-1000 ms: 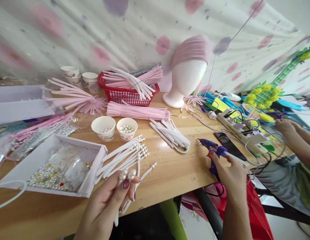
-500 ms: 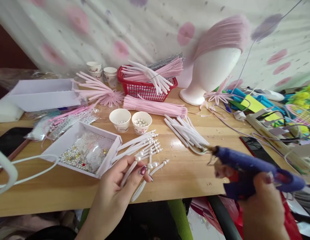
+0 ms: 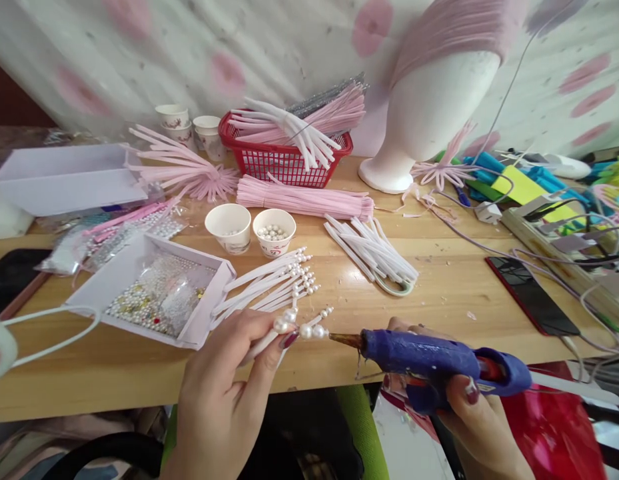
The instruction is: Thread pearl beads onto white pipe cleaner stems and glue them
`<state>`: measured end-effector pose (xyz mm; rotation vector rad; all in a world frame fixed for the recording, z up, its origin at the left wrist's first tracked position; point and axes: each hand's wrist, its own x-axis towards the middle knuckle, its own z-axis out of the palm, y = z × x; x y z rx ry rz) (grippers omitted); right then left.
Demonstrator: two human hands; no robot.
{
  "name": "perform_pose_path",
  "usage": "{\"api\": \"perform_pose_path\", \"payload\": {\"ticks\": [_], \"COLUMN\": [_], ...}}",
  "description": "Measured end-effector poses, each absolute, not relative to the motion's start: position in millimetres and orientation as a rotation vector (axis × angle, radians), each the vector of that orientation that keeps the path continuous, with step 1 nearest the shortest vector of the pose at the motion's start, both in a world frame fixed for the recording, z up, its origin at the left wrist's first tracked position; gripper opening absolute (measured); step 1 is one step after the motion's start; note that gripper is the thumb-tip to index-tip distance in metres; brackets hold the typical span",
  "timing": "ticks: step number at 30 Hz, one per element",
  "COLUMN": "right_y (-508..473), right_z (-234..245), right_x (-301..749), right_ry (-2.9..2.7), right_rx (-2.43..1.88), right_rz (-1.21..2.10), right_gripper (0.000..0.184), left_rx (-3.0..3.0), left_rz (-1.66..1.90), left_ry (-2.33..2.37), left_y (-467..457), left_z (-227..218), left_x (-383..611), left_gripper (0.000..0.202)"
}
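Observation:
My left hand (image 3: 234, 380) is closed in a pinch on white pearl-tipped stems (image 3: 259, 345), fuzzy like pipe cleaners, with pearl beads (image 3: 313, 331) standing out past the fingertips. My right hand (image 3: 464, 413) wraps round a blue hot glue gun (image 3: 419, 353). The gun's brown nozzle (image 3: 345, 339) points left and is at the outermost bead; I cannot tell if they touch. Behind my left hand lies a row of more pearl-tipped white stems (image 3: 259, 280). Two paper cups stand beyond them, one (image 3: 274, 232) holding pearls, the other (image 3: 228, 229) with some at its bottom.
An open white box (image 3: 189, 333) of beads sits at left. Farther back are pink stems (image 3: 304, 199), a red basket (image 3: 289, 175) and a white foam head (image 3: 434, 120). White stems (image 3: 372, 253) lie mid-table. At right are a phone (image 3: 532, 293), cords and a power strip (image 3: 554, 250).
My right hand has brought the glue gun left, so its nozzle is now at the beads by my left hand. The view has shifted slightly; my left hand keeps its pinch.

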<state>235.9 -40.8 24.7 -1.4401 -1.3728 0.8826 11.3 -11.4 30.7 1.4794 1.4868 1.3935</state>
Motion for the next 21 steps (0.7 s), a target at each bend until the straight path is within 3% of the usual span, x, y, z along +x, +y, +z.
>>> {"api": "perform_pose_path", "payload": {"ticks": [5, 11, 17, 21], "right_y": [-38, -32, -30, -31], "right_z": [25, 34, 38, 40], "right_x": [249, 252, 248, 245], "right_ry": [-1.441, -1.513, -1.497, -1.418], "right_rx": [-1.334, -1.248, -1.307, -1.340], "right_rz": [1.069, 1.089, 1.136, 1.160], "right_gripper": [0.054, 0.051, 0.065, 0.064], "left_rx": [1.408, 1.396, 1.377, 1.410], "left_rz": [1.432, 1.465, 1.442, 1.432], "left_ry": [1.498, 1.477, 1.504, 1.492], "left_y": [-12, -12, -12, -13], "left_z": [31, 31, 31, 30], "left_x": [12, 13, 12, 12], "left_gripper": [0.006, 0.010, 0.005, 0.007]}}
